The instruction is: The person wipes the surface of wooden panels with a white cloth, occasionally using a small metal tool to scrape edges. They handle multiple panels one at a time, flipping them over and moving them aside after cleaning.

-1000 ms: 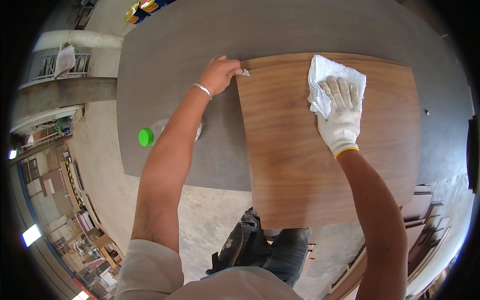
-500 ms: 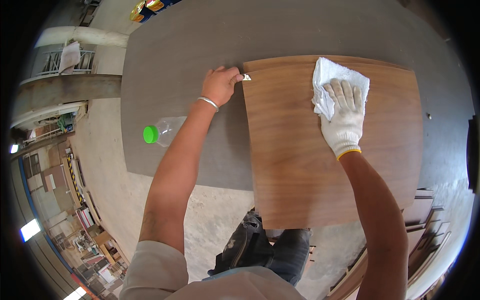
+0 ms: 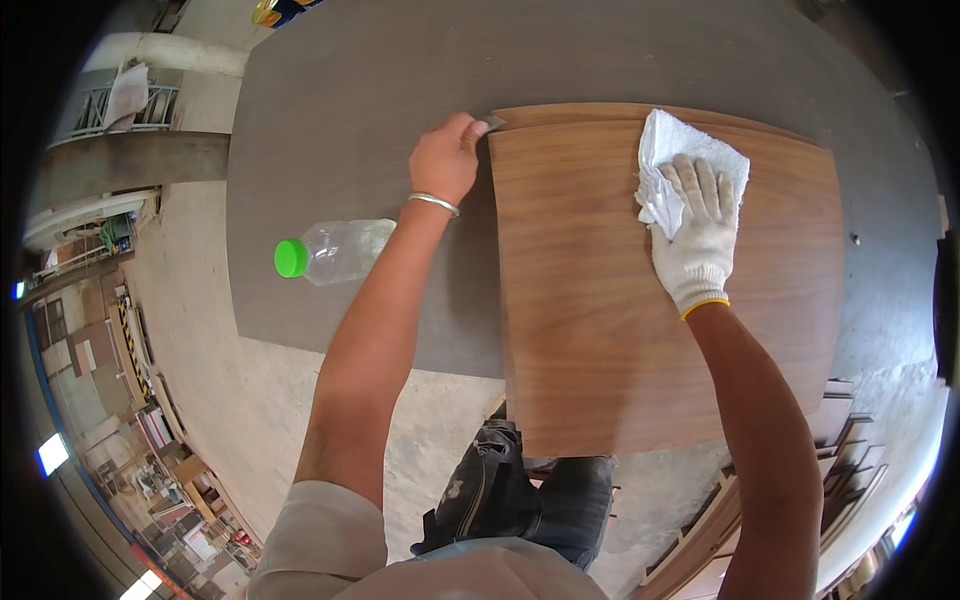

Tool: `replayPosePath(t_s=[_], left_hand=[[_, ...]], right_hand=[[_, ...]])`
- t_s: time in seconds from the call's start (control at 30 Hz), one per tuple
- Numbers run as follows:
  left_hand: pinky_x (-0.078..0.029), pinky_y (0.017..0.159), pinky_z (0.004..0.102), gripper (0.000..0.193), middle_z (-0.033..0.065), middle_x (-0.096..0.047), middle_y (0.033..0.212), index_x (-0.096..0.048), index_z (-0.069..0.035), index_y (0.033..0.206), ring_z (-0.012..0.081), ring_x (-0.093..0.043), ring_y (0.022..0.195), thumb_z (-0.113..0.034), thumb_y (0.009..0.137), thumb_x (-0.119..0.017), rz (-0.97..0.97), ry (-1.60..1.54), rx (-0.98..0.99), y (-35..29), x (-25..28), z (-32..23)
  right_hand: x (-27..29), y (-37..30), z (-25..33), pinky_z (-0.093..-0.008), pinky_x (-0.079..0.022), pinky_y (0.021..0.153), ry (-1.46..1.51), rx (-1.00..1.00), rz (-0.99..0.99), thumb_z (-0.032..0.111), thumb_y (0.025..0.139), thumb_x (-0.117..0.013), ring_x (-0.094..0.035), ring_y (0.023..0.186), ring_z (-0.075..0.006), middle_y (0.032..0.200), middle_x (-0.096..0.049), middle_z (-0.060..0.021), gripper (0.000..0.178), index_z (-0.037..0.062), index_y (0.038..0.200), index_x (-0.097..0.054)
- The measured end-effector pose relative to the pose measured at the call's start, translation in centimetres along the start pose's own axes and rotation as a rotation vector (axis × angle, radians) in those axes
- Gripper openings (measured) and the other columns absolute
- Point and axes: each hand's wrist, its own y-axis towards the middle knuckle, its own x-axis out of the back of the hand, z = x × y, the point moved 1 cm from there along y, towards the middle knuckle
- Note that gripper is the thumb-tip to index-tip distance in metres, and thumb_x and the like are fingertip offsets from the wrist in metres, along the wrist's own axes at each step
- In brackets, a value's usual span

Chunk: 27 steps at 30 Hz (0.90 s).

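My bare left hand (image 3: 446,158), with a bangle at its wrist, pinches a small thin metal blade (image 3: 494,123). The blade's tip lies at the far left corner of a brown wood-grain panel (image 3: 600,330). Along the far edge shows a second brown layer (image 3: 590,115) beneath the top one. On the panel's far right part my right hand (image 3: 697,235), in a white knit glove, lies flat over a folded white cloth (image 3: 688,140). Its fingers are stretched out and press the cloth down.
A clear plastic bottle (image 3: 345,250) with a green cap lies on its side on the grey table (image 3: 340,130), left of my left forearm. Cans (image 3: 270,12) show at the far left edge. Boards (image 3: 845,440) lean in a stack at the lower right.
My left hand has moved a little farther away along the panel's left edge, to its far corner, with the blade. The gloved hand stays flat on the cloth, and the view has shifted slightly.
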Motion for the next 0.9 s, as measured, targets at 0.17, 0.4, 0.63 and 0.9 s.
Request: replayPosePath(t_s=[0.17, 0.4, 0.63, 0.9], left_hand=[[-0.051, 0.069, 0.0523, 0.026, 0.0123, -0.070, 0.080, -0.067, -0.012, 0.092, 0.0388, -0.065, 0.081, -0.036, 0.101, -0.064, -0.039, 0.232, -0.191, 0.6, 0.4, 0.8], [-0.051, 0.070, 0.0484, 0.023, 0.0093, -0.070, 0.080, -0.066, -0.010, 0.090, 0.0361, -0.065, 0.080, -0.031, 0.100, -0.066, -0.064, 0.128, -0.222, -0.4, -0.1, 0.2], [-0.050, 0.066, 0.0471, 0.023, 0.0096, -0.067, 0.074, -0.068, -0.013, 0.090, 0.0360, -0.063, 0.073, -0.033, 0.101, -0.066, -0.167, 0.043, -0.199, 0.5, 0.1, 0.8], [-0.049, 0.064, 0.0480, 0.025, 0.0117, -0.066, 0.073, -0.067, -0.013, 0.087, 0.0379, -0.062, 0.072, -0.033, 0.102, -0.064, 0.205, 0.068, -0.096, 0.5, 1.2, -0.3]], right_hand=[[-0.2, 0.2, 0.3, -0.0482, -0.025, 0.129, 0.011, 0.019, -0.023, 0.021, 0.078, -0.082, -0.040, 0.147, -0.0277, 0.154, -0.052, -0.0024, 0.070, 0.0168, 0.144, -0.058], [-0.2, -0.1, 0.0, -0.0491, -0.027, 0.128, 0.020, 0.014, -0.036, 0.018, 0.077, -0.082, -0.041, 0.147, -0.0287, 0.153, -0.053, -0.0031, 0.072, 0.0153, 0.144, -0.056], [0.1, 0.3, 0.3, -0.0495, -0.026, 0.128, 0.046, 0.029, -0.034, 0.018, 0.078, -0.081, -0.041, 0.147, -0.0296, 0.154, -0.053, -0.0031, 0.071, 0.0152, 0.144, -0.056], [0.0, 0.1, 0.3, -0.0506, -0.029, 0.126, 0.031, 0.038, -0.038, 0.018, 0.078, -0.080, -0.042, 0.147, -0.0311, 0.153, -0.053, -0.0052, 0.072, 0.0156, 0.145, -0.055]])
